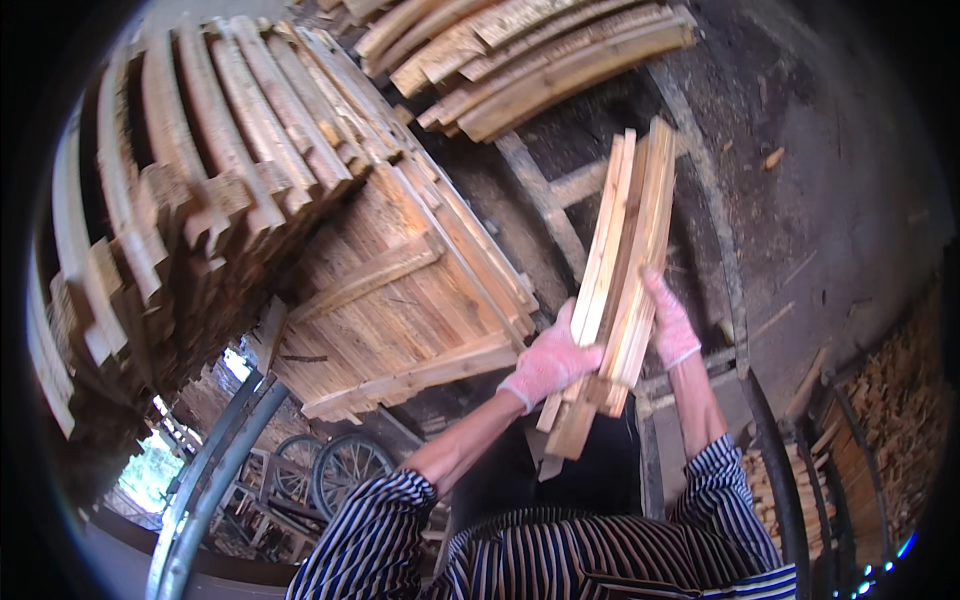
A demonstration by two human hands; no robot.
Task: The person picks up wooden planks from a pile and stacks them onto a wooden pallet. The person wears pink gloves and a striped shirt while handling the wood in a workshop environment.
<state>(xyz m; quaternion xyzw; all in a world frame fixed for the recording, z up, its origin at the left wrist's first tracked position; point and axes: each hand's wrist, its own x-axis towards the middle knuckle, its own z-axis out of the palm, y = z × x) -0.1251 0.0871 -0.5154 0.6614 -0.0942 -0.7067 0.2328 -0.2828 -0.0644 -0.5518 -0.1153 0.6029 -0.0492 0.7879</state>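
Between my hands is a bundle of several long, narrow wooden strips (636,262), lifted in front of my body with uneven lower ends. My left hand (556,357), in a pink work glove, wraps round the bundle's left side near its lower end, thumb lying across the front. On the right side, a little higher, my right hand (669,322) presses its gloved fingers against the strips; its fingertips are partly behind the wood. Beneath and beyond the bundle runs a metal frame with crossbars (578,184).
A tall stack of wooden strips (215,130) rises at the left, beside a plank panel (370,290). More strips (560,60) lie piled at the far side. Blue-grey metal poles (215,470) and a spoked wheel (350,470) are at lower left; wood scraps (900,410) heap at right.
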